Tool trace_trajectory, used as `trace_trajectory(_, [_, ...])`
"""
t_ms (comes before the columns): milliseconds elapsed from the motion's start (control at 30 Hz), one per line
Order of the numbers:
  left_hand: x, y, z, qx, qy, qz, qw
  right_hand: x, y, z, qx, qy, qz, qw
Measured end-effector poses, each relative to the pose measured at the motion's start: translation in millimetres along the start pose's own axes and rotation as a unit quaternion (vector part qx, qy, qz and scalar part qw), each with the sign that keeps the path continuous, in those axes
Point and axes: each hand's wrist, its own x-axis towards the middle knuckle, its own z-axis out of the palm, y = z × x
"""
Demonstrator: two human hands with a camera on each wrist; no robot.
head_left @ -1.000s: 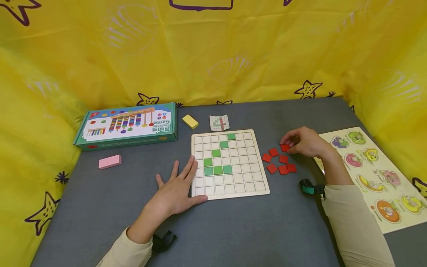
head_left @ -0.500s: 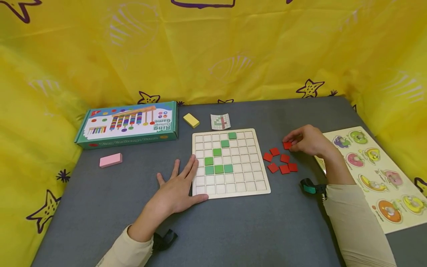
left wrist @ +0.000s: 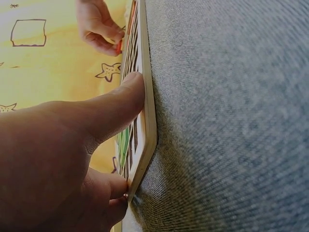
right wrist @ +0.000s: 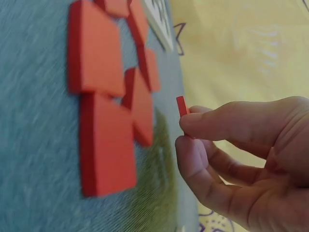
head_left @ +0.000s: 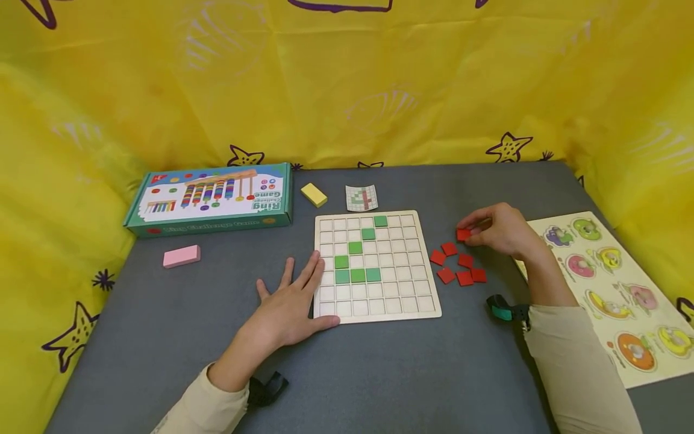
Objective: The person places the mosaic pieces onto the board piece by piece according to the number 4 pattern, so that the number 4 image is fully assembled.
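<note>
A pale wooden grid board (head_left: 401,289) lies mid-table, with several green tiles (head_left: 355,248) set in its squares. My left hand (head_left: 284,313) rests on its left edge, fingers spread and thumb on the near corner; the left wrist view shows the thumb (left wrist: 116,108) lying over the rim. Right of the board, my right hand (head_left: 501,230) pinches a red square tile (head_left: 463,234) between thumb and fingertips. In the right wrist view the pinched tile (right wrist: 182,108) appears held off the table. Several loose red tiles (head_left: 464,260) lie just in front of that hand.
Behind the board are a small printed grid card (head_left: 361,198) and a yellow block (head_left: 314,194). A ring game box (head_left: 211,199) and a pink block (head_left: 181,257) stand at the left. A fruit puzzle board (head_left: 612,289) lies under the right forearm's side.
The right hand keeps its pinch on the red tile and has shifted it slightly away from the loose tiles. The left hand stays on the board. The head view has shifted a little.
</note>
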Motion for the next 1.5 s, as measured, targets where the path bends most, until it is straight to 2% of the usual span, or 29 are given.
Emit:
trace_trajectory(233, [0.1, 1.2, -0.6, 0.010, 0.000, 0.006, 0.9999, -3.0, -16.3, 3.9, 0.007, 0.014, -0.019, 1.000])
trace_trajectory(433, [0.6, 2.8, -1.3, 0.008, 0.002, 0.007, 0.9999, 3.8, -33.5, 11.6, 0.020, 0.009, -0.031, 0.999])
trace_trajectory(867, [1.0, 3.7, -2.5, 0.009, 0.000, 0.001, 1.0000, 27.4, -70.4, 38.7, 0.074, -0.028, -0.033, 0.996])
trace_trajectory(1233, [-0.3, 2.2, -1.6, 0.007, -0.003, -0.005, 1.0000, 43.1, -91.7, 56.1, 0.083, -0.073, -0.023, 0.994])
trace_trajectory(1500, [-1.0, 1.0, 0.3, 0.009, 0.004, -0.001, 0.9999, 48.8, -105.7, 61.5, 0.082, -0.082, -0.019, 0.993])
